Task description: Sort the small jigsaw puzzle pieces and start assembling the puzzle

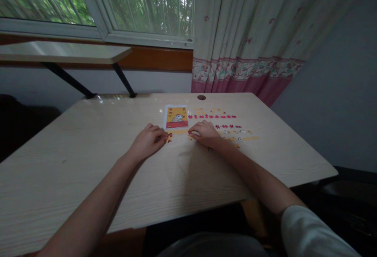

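Small yellow jigsaw puzzle pieces form a joined strip (pixel 179 131) on the table, with red-marked pieces at both ends. At the strip's left end, my left hand (pixel 149 142) has its fingers drawn together on a jigsaw puzzle piece (pixel 170 135). My right hand (pixel 205 133) pinches a red jigsaw puzzle piece (pixel 190 133) between thumb and forefinger at the right end. Just beyond the strip lies a picture card (pixel 177 117) showing a white cartoon animal on yellow and red. My right hand and forearm hide some of the loose pieces.
Loose red pieces (pixel 215 117) lie in a row right of the card. More yellow and white pieces (pixel 240 138) are spread beyond my right wrist. A raised shelf (pixel 64 52) stands at the back left. The curtain (pixel 235 68) hangs behind the table (pixel 88 151).
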The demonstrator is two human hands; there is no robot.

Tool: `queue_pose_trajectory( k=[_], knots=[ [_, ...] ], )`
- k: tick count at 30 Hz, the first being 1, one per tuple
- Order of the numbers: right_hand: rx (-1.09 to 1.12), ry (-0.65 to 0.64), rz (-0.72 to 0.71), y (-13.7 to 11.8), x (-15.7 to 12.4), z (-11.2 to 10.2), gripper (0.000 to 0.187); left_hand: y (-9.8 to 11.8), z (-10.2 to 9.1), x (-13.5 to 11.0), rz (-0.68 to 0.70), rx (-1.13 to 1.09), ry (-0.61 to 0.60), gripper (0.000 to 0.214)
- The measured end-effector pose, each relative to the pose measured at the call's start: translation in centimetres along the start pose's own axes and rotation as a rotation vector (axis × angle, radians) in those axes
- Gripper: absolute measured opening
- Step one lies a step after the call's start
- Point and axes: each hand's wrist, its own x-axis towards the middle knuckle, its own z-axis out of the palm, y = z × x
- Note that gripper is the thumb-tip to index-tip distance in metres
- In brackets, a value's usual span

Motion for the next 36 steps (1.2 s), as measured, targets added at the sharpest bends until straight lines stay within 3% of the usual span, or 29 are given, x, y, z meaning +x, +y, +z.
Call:
queue_pose_trajectory(
  k=[36],
  knots=[
    [0.019,0.018,0.016,0.47,-0.05,0.26,0.027,-0.17,0.27,-0.03,-0.019,0.018,0.011,0.031]
  ],
)
